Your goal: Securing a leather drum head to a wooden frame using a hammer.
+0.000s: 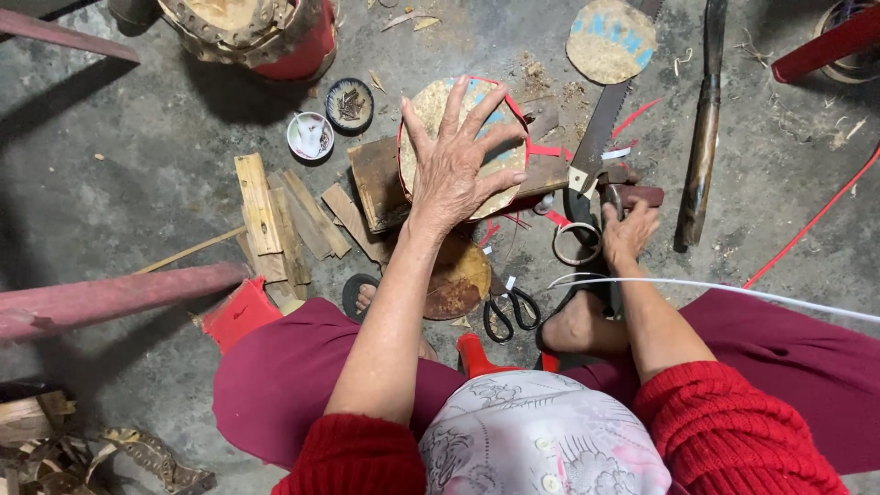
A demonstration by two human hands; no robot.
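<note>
The left hand [454, 170] lies flat, fingers spread apart, pressing a round woven disc [431, 115] with a red rim onto a wooden block [378, 183] on the concrete floor [147, 156]. The disc looks thin, light and somewhat flexible, probably best held by its stiffer rim. The right hand [629, 231] has its fingers closed on a dark tool handle [642, 194] just beside a handsaw [600, 128]. Scissors [510, 310] lie near the person's foot [579, 325].

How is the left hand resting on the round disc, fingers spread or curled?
Spread. The left hand lies flat on the round disc with all fingers fanned apart; the disc sits on a wooden board.
</note>
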